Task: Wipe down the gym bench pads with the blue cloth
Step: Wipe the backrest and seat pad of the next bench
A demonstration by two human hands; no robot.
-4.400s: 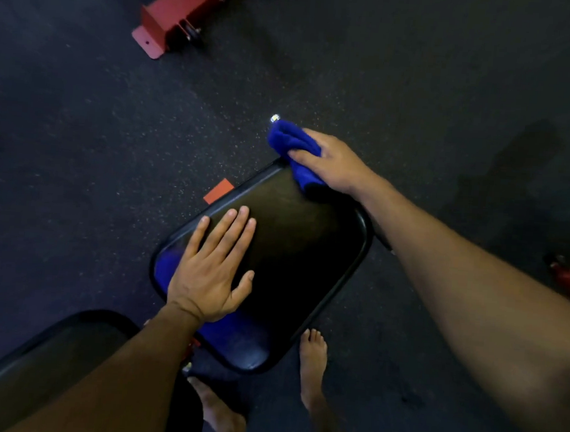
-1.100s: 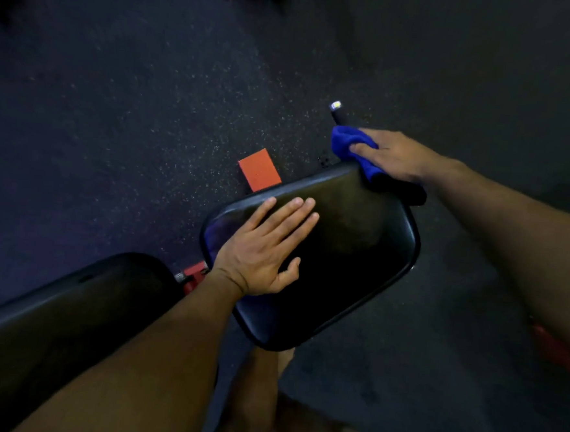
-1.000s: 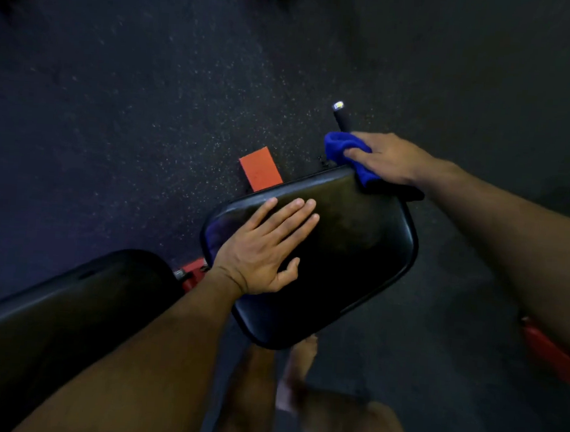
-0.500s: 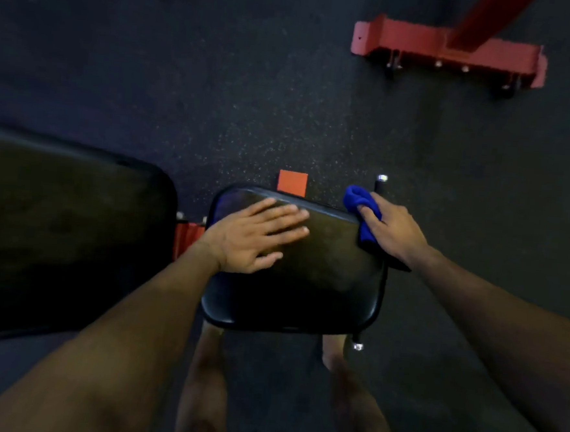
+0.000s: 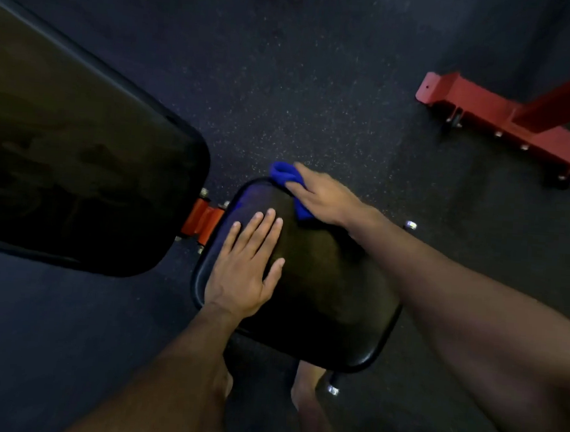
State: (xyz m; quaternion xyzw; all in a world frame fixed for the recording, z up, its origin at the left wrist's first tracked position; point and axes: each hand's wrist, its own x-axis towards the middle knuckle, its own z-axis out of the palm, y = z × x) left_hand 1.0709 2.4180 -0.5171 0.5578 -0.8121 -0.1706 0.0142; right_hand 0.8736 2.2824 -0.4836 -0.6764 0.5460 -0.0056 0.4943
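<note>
Mid-wipe: right hand (image 5: 325, 198) presses bunched blue cloth (image 5: 288, 179) onto far edge of small black vinyl seat pad (image 5: 322, 286). Left hand (image 5: 244, 267) flat, bracing nearer side. Next, probably: drag toward the brace, then long black back pad (image 5: 79, 154).

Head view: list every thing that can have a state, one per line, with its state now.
blue cloth: bunched, pressed on the seat pad's far corner.
right hand: on top of the blue cloth, holding it to the pad.
left hand: flat, fingers straight, resting on the seat pad.
seat pad: bare apart from the hands and cloth.
back pad: untouched, nothing on it.
</note>
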